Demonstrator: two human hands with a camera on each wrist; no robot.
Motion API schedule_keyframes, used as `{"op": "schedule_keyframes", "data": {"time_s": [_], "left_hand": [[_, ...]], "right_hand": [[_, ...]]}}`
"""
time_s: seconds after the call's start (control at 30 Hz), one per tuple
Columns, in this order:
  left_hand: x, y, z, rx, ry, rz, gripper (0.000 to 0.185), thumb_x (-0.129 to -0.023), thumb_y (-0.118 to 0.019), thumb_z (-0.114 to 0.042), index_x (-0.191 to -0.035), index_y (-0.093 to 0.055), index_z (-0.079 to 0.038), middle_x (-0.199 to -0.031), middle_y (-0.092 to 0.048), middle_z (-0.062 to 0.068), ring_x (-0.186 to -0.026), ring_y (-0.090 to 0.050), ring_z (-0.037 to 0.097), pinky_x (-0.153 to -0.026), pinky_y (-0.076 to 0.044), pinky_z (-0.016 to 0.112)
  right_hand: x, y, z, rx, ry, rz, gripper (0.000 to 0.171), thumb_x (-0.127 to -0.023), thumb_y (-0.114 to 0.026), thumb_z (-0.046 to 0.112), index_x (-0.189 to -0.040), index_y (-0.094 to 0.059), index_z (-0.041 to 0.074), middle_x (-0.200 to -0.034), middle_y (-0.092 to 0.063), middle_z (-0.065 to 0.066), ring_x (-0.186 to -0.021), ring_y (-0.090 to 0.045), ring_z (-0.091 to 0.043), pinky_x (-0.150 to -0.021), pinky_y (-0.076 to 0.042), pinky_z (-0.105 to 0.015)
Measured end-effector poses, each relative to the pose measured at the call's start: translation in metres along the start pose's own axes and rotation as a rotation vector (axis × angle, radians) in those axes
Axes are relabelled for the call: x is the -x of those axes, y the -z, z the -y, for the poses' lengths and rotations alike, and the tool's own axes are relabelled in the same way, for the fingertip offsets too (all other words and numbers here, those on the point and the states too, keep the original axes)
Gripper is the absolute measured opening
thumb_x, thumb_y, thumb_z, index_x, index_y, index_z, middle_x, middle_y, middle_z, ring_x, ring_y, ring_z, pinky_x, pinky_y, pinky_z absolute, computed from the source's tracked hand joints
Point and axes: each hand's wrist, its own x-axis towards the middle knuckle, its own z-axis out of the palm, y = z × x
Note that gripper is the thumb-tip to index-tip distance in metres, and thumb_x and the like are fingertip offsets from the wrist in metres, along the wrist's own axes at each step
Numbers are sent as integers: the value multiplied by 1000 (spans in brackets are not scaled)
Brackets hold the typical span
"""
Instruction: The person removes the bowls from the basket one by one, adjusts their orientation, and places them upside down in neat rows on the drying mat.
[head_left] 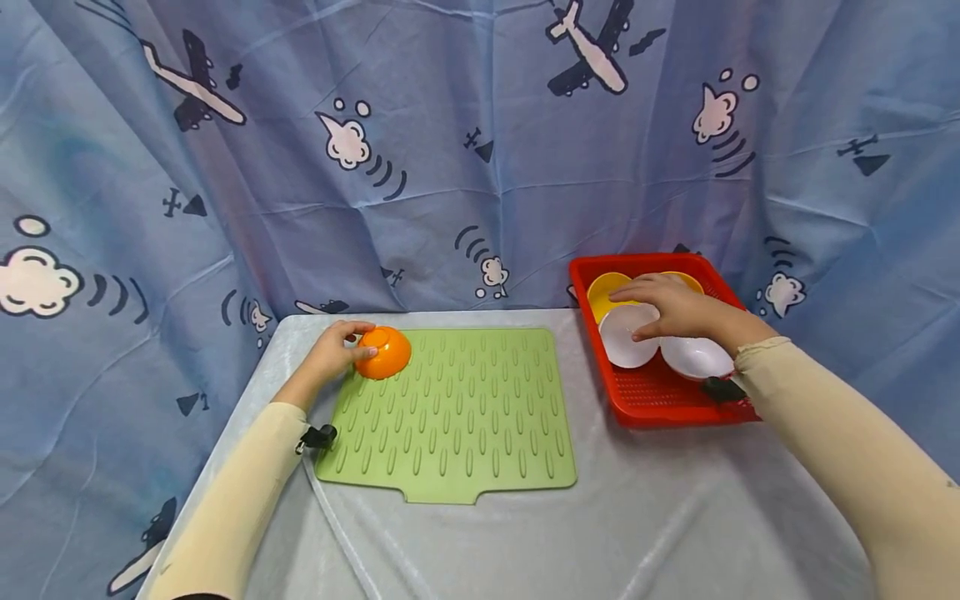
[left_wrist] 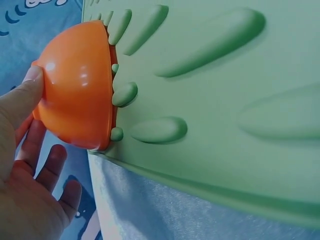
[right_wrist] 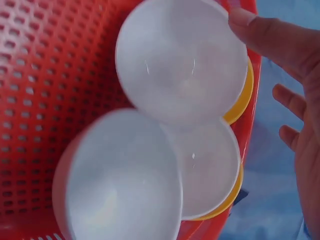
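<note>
An orange bowl sits upside down on the far left corner of the green mat. My left hand pinches its foot between thumb and fingers; in the left wrist view the other fingers curve beside the bowl. Over the red basket, my right hand reaches with thumb and fingers spread above a white-inside bowl. In the right wrist view the thumb overlaps the rim of a white-inside bowl, and the index finger is hidden.
Also in the basket are another white-inside bowl and yellow bowls along its back. The mat has raised ridges and a front tab. A blue curtain with airplane prints hangs behind the grey-covered table.
</note>
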Motion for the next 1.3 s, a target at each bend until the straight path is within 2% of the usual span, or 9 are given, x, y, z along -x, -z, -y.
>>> {"op": "schedule_keyframes", "data": {"time_s": [0.17,0.3,0.37,0.5,0.63,0.87,1.1,1.3], "left_hand": [[-1,-2,1,9,12,-5,50,-95,-76,-24,-140,-61,-12,-142,-50,16,-128,-47,38,-104,-42,56],[-1,0,1,10,12,-8,50,-94,-76,-24,-140,-61,-11,-141,-51,15,-129,-47,38,-104,-42,56],[-1,1,0,8,10,-9,50,-95,-76,-24,-141,-61,-11,-139,-51,16,-129,-47,38,-104,-42,56],[-2,2,0,1,7,-11,51,-94,-76,-23,-141,-60,-12,-136,-51,16,-129,-47,38,-104,-42,56],[-3,2,1,1,11,-17,50,-94,-76,-24,-140,-61,-12,-135,-52,15,-128,-48,37,-104,-43,56],[-3,-2,5,11,10,-4,49,-95,-75,-24,-141,-61,-11,-140,-50,16,-128,-47,38,-104,-43,55],[-2,-3,2,15,18,-14,48,-95,-75,-22,-140,-61,-11,-140,-50,17,-128,-47,38,-104,-43,55],[-1,-2,2,15,13,-22,49,-95,-75,-23,-140,-61,-10,-141,-50,17,-127,-47,38,-102,-43,55]], "right_hand": [[0,-6,-17,-34,-72,50,77,-76,-91,27,-146,-59,16,-148,-55,-16,-141,-37,-44,-115,-19,-71],[0,-15,-26,-29,-91,82,90,-71,-94,31,-151,-53,19,-151,-53,-15,-142,-33,-44,-114,-18,-72],[0,-17,-28,-20,-108,98,100,-67,-96,34,-154,-49,21,-155,-49,-13,-145,-29,-44,-114,-14,-73],[2,-21,-28,34,-123,139,116,-61,-97,42,-159,-39,19,-161,-39,-15,-147,-24,-47,-114,-11,-75],[3,-28,-28,111,-87,155,122,-60,-96,47,-160,-35,13,-161,-38,-19,-146,-25,-47,-115,-9,-73],[3,-36,-33,121,-78,131,118,-60,-96,48,-157,-40,9,-156,-43,-20,-145,-29,-44,-116,-10,-70],[6,-31,-33,-24,-200,104,117,-60,-94,55,-156,-42,13,-156,-41,-21,-142,-30,-47,-110,-22,-77],[10,-18,-26,-111,-202,-8,114,-66,-93,49,-156,-38,7,-154,-39,-24,-140,-30,-47,-108,-31,-75]]}}
